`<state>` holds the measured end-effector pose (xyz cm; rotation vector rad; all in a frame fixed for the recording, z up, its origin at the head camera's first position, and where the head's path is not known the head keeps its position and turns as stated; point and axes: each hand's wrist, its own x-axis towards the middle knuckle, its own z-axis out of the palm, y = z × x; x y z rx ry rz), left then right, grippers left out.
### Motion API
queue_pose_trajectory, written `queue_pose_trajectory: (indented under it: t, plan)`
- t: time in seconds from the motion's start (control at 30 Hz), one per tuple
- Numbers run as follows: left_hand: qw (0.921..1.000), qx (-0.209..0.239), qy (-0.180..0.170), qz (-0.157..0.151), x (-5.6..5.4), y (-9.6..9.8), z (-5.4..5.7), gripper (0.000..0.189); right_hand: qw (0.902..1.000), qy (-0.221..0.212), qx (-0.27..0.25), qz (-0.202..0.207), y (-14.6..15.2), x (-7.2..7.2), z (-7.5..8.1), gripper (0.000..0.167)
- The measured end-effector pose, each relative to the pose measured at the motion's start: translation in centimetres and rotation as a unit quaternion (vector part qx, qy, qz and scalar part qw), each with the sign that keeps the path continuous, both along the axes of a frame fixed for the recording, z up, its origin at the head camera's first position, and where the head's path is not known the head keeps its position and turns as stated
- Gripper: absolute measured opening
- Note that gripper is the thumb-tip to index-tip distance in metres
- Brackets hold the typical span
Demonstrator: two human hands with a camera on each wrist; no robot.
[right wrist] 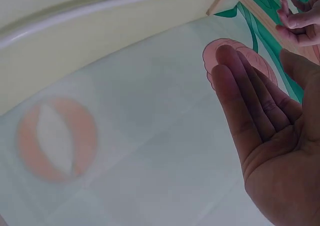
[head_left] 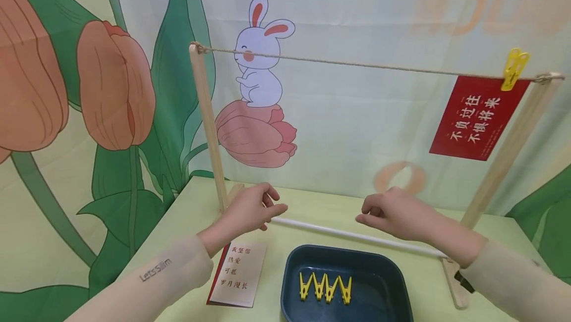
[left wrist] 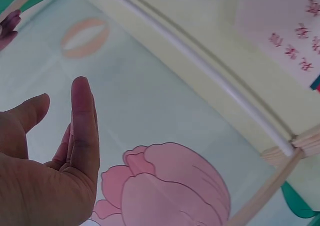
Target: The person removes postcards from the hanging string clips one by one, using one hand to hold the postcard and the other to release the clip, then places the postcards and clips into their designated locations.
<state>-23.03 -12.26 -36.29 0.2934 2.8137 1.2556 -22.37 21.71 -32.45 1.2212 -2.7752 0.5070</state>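
Note:
My left hand (head_left: 252,208) hovers over the table near the left post, fingers loosely bent and holding nothing. Across from it my right hand (head_left: 399,213) hangs in the air before the right post, also without anything in it. In both wrist views the fingers look relaxed and apart from any object. A red card (head_left: 479,116) hangs at the right end of the twine line (head_left: 357,64), held by a yellow clothespin (head_left: 515,69). Below the hands, a dark blue tray (head_left: 292,257) holds several yellow clothespins (head_left: 330,290). Pale cards with red writing (head_left: 238,275) lie left of the tray.
A wooden left post (head_left: 207,124) and right post (head_left: 513,153) carry the line. Low between them runs a white rod (head_left: 348,233), behind the tray. A printed cloth with a rabbit (head_left: 260,81) and tulips hangs behind the table.

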Motion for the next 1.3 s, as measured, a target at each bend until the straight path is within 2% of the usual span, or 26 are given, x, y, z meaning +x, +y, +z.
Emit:
queue_pose_trajectory:
  t: [0.17,0.3,0.43,0.53,0.67,0.8,1.3]
  plan:
    - [0.9999,-0.003,0.010,-0.013,-0.8,1.5,1.2,0.034,0.9999,0.011,-0.002,-0.003,0.4,0.2,1.1,0.012]
    - [0.9991,-0.001,0.022,-0.036,-1.4,2.6,2.2,0.034,0.9997,0.021,-0.001,-0.011,0.8,0.2,2.1,0.011]
    - [0.9976,-0.006,0.035,-0.060,-1.9,4.0,3.5,0.035,0.9962,0.086,-0.009,0.003,1.2,0.1,3.2,0.014]
    - [0.9967,-0.009,0.036,-0.073,-2.2,5.1,4.4,0.037,0.9942,0.106,-0.012,-0.004,1.4,0.2,4.2,0.016]
    - [0.9960,-0.010,0.033,-0.083,-2.6,6.6,5.4,0.039,0.9965,0.074,-0.001,-0.038,1.6,0.4,5.3,0.009]
    - [0.9948,-0.015,0.047,-0.089,-2.9,8.1,6.2,0.038,0.9967,0.059,0.007,-0.055,1.9,0.6,6.1,0.009]
    - [0.9916,0.003,0.071,-0.108,-3.9,12.5,8.9,0.033,0.9895,0.079,0.030,-0.118,3.6,1.1,9.8,0.025]
